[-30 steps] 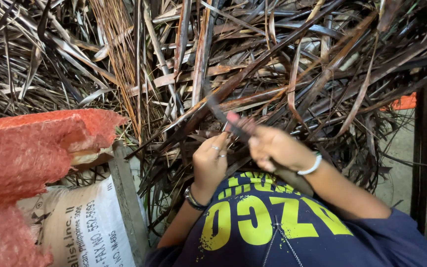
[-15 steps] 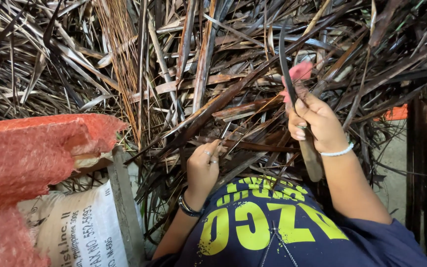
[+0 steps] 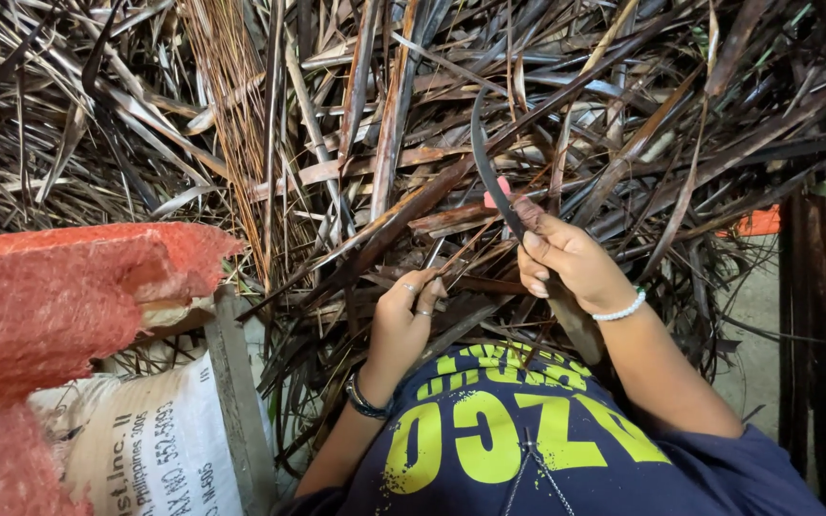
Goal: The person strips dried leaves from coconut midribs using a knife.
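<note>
At centre frame, the right hand (image 3: 571, 263) is clenched around the handle of a curved dark blade (image 3: 486, 172). The blade arcs up from the fist toward 11 o'clock, tip highest, concave edge facing right. A pink tag or handle end (image 3: 496, 191) shows just beside the blade, above the knuckles. The wooden handle (image 3: 576, 325) runs out of the fist's bottom toward 5 o'clock, so the tool's long axis goes roughly 11-to-5.

The left hand (image 3: 405, 320) sits at 8 o'clock from the right hand, near but apart. Its fingers are pinched on a thin dry leaf strip (image 3: 451, 263) that rises toward 1 o'clock, heading to the blade's lower part. Cannot tell whether strip and blade actually touch; the overlap is cluttered.

Key relation: the strip lies between the two hands, its axis about 7-to-1, crossing the blade's axis at a shallow angle just below the right fist's front. The left hand is the nearer one on the strip; the right hand carries only the tool.

Around: a heap of dried palm fronds (image 3: 336, 143) fills the top half; an orange-red mesh sack (image 3: 50, 296) at 9 o'clock; a white printed bag (image 3: 145, 449) at 7 o'clock. A bead bracelet (image 3: 620, 310) is on the right wrist, a dark band (image 3: 365, 401) on the left.
</note>
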